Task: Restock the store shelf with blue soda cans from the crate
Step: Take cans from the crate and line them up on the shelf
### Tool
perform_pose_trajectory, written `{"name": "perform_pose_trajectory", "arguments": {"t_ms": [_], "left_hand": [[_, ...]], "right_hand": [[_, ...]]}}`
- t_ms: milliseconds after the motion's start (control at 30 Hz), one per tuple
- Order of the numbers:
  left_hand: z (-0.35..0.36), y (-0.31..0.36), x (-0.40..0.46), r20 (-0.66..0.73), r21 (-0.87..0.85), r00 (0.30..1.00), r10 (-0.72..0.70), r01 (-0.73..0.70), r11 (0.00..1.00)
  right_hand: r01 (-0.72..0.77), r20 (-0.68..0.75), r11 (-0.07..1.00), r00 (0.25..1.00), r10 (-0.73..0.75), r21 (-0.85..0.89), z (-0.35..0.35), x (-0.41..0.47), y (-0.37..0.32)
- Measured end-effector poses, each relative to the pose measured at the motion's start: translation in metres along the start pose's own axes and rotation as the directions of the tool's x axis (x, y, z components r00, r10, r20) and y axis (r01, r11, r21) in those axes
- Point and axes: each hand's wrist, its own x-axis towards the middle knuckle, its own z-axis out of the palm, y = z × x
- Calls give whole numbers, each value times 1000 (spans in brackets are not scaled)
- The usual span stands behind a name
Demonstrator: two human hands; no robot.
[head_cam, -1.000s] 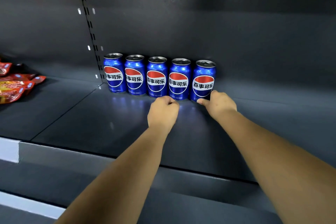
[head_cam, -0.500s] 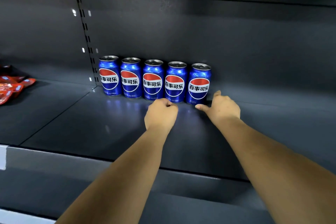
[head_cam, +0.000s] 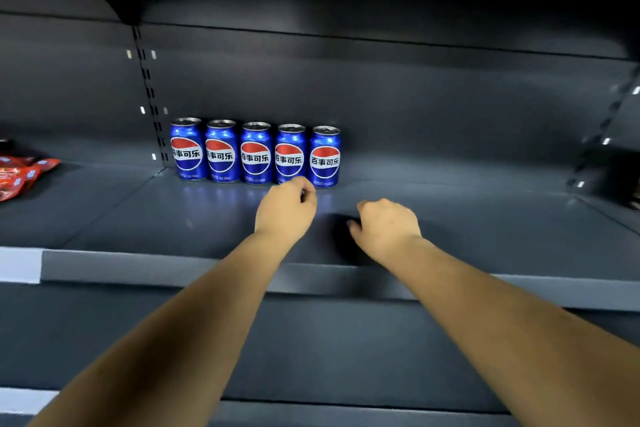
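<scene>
Several blue soda cans [head_cam: 256, 152] stand upright in a tight row at the back of the dark shelf [head_cam: 450, 218], labels facing me. My left hand [head_cam: 285, 210] is curled into a fist just in front of the base of the fourth can [head_cam: 290, 156] and holds nothing. Further back toward the shelf's front, my right hand [head_cam: 386, 225] hovers to the right of the last can [head_cam: 325, 158], fingers loosely curled down and holding nothing. The crate is out of view.
Red snack packets [head_cam: 20, 173] lie on the neighbouring shelf section at the left. A slotted upright [head_cam: 149, 94] divides the sections. Bare shelf stretches right of the cans. A lower shelf [head_cam: 311, 350] lies under my forearms.
My right hand has drawn back from the last can and moved right. My left fist stays by the fourth can's base. The view has pulled back from the shelf.
</scene>
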Motion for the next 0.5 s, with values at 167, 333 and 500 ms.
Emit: {"name": "perform_pose_trajectory", "arguments": {"t_ms": [167, 333, 500], "left_hand": [[-15, 31, -40, 44, 92, 994, 97, -101, 991], [-22, 57, -80, -3, 191, 995, 102, -100, 977], [-24, 71, -114, 4, 233, 997, 75, -74, 970]], "right_hand": [[-5, -30, 998, 1000, 7, 68, -22, -47, 9], [22, -19, 996, 1000, -20, 84, -33, -90, 17], [8, 4, 994, 1000, -8, 112, -36, -122, 24]]}}
